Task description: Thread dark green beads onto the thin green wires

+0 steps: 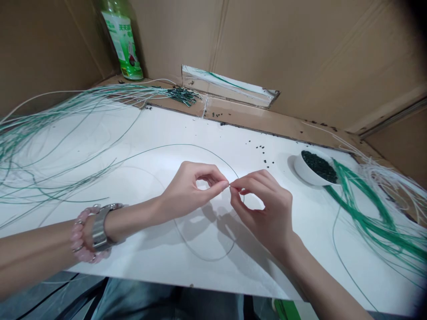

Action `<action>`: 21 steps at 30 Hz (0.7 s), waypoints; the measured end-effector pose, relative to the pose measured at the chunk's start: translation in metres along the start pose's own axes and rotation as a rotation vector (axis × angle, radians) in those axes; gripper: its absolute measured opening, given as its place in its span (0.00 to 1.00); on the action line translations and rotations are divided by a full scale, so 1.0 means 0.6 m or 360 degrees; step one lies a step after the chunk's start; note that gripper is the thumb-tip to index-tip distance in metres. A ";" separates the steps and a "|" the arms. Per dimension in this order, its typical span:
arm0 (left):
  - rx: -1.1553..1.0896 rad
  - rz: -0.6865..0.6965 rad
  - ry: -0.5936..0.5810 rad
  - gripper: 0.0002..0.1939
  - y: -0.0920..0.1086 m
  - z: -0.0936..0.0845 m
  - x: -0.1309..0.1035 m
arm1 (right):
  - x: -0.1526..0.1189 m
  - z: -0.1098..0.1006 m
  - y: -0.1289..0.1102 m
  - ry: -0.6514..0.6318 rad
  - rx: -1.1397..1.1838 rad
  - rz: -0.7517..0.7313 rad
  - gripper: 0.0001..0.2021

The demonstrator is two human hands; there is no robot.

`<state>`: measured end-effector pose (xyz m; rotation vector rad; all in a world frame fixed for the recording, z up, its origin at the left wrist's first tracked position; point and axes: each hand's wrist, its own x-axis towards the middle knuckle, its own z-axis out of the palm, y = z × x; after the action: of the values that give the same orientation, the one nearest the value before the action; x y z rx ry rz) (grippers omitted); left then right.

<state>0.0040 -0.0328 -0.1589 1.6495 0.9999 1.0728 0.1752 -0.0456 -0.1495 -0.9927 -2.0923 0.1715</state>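
Over the middle of the white board, my left hand (196, 186) and my right hand (263, 204) meet at the fingertips. Each is closed in a pinch, thumb against index finger. A thin green wire (190, 144) arcs from the left and runs down to my right fingers. A pale thin strand (208, 260) loops below the hands. Whatever sits right between the fingertips is too small to make out, but the thin wire passes there. A white bowl (305, 171) of small dark green pieces stands right of my right hand.
Green wires (363, 209) lie at the right beside white strands (400, 178). More wires (83, 102) with dark ends (183, 95) spread at the left. A green bottle (123, 44) stands at the cardboard wall (283, 53). Dark bits (265, 155) dot the white board (160, 129).
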 end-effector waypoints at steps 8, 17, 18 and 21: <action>-0.0057 -0.0051 -0.0044 0.06 -0.003 -0.004 0.005 | -0.001 -0.002 0.006 -0.0069 0.0459 0.0347 0.04; -0.0101 -0.0044 0.0039 0.06 -0.006 -0.002 0.009 | 0.012 0.003 0.019 -0.0079 0.0894 0.0901 0.04; -0.0103 -0.0051 0.0028 0.07 -0.006 -0.002 0.009 | 0.013 0.003 0.019 -0.0112 0.0956 0.0916 0.05; -0.0079 -0.0044 -0.0002 0.07 -0.005 -0.002 0.008 | 0.013 0.005 0.020 -0.0197 0.1099 0.0925 0.06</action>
<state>0.0036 -0.0270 -0.1604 1.5924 0.9848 1.0698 0.1772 -0.0314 -0.1517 -1.1210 -1.5872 1.1822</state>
